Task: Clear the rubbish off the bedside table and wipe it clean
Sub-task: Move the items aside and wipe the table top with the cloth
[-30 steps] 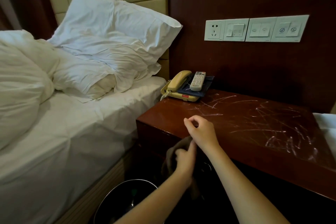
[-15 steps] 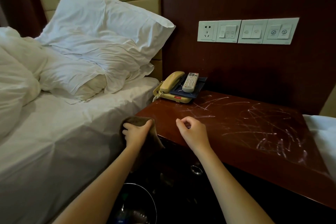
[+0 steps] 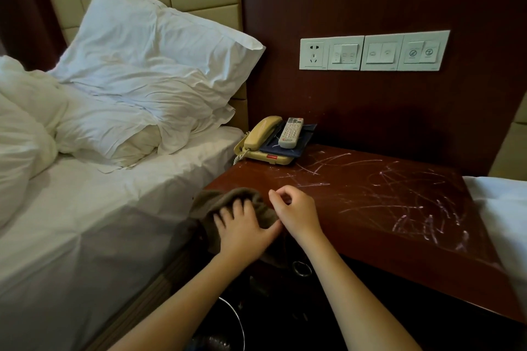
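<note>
The dark red wooden bedside table (image 3: 370, 225) carries white scribble marks across its top. A brown cloth (image 3: 225, 201) lies on the table's near left corner. My left hand (image 3: 242, 229) presses flat on that cloth with fingers spread. My right hand (image 3: 296, 212) rests just right of the cloth on the table edge, fingers curled with thumb and forefinger pinched; whether anything sits between them I cannot make out.
A beige telephone (image 3: 261, 141) with a white remote control (image 3: 291, 132) on a dark blue folder stands at the table's back left. A round bin (image 3: 236, 325) sits on the floor below. The bed (image 3: 99, 222) lies left; another white sheet (image 3: 499, 208) at right.
My left hand has risen from below the table edge with the cloth and laid it on the near left corner. The right hand has stayed pinched in about the same spot.
</note>
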